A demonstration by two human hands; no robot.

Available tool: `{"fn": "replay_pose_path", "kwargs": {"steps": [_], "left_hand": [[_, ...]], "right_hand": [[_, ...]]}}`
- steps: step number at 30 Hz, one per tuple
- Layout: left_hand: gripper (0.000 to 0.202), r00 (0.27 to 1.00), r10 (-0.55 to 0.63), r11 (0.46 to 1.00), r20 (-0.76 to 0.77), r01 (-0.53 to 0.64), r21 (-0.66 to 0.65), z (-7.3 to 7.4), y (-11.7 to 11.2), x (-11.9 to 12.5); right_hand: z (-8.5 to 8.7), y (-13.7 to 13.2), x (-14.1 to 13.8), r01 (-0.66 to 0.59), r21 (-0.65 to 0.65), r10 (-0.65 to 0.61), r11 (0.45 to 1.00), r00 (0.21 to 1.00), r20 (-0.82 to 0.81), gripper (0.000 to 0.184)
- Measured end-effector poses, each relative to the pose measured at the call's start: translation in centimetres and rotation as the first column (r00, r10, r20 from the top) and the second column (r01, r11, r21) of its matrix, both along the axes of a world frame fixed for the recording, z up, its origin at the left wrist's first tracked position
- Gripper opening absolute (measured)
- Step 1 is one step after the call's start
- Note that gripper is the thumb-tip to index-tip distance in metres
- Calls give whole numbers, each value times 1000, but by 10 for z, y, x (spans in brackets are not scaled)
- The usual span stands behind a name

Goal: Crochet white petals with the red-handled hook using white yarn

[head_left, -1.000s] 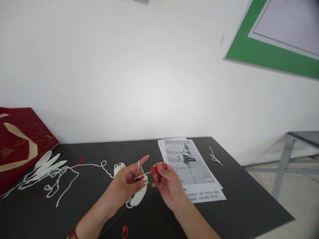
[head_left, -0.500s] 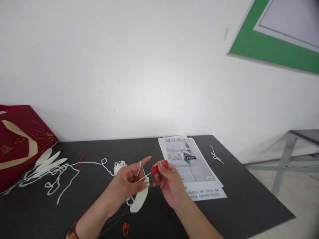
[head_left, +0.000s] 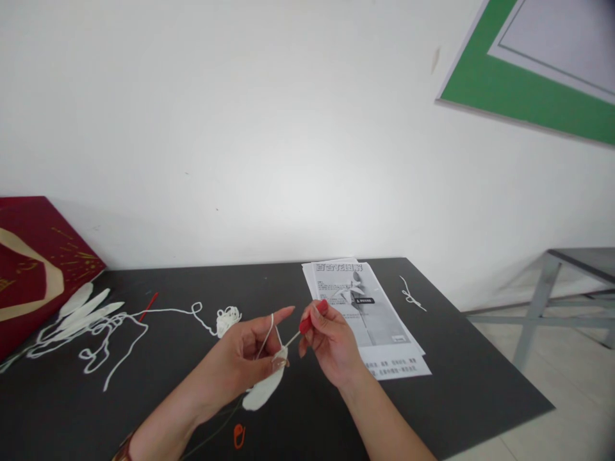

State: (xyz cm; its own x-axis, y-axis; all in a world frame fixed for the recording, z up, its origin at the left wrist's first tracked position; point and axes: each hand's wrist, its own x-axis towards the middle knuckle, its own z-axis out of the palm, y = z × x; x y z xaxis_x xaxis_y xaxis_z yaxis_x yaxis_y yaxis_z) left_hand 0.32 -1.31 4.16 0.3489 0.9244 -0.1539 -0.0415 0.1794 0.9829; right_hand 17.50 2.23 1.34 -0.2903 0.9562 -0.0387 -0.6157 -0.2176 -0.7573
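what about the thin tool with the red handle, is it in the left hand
No, the right hand holds the tool, while the left hand pinches the white leaf-shaped yarn piece.

Dk red bag (head_left: 25,267) far L, green-bordered board (head_left: 538,64) upper R on wall (head_left: 250,128), grey-legged tbl (head_left: 589,261) lower R

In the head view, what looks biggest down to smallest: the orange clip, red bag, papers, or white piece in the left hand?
1. Red bag, partly cut off
2. Papers
3. White piece, partly hidden
4. Orange clip
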Motion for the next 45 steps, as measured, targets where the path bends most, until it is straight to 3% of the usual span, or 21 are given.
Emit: {"fn": "replay_pose_path", "kwargs": {"steps": [5,14,28,38,45], "left_hand": [[68,999,-33,999,-18,32,-41,4,-1,-3],[66,998,-55,998,-37,54,-41,10,-3,-2],[68,998,-46,998,-40,44,-49,3,-1,-4],[71,984,-4,1000,-176,6,8,4,0,-1],[68,975,77,997,-209,-70,41,5,2,1]], "right_hand": [[2,1,6,-3,138,-3,990,999,44,22],[5,0,19,2,393,-54,919,991,121,16],[7,-8,25,13,574,-181,818,955,236,10],[9,-13,28,-36,669,-288,742,884,368,10],[11,-18,28,-82,765,-381,639,830,407,10]]}}
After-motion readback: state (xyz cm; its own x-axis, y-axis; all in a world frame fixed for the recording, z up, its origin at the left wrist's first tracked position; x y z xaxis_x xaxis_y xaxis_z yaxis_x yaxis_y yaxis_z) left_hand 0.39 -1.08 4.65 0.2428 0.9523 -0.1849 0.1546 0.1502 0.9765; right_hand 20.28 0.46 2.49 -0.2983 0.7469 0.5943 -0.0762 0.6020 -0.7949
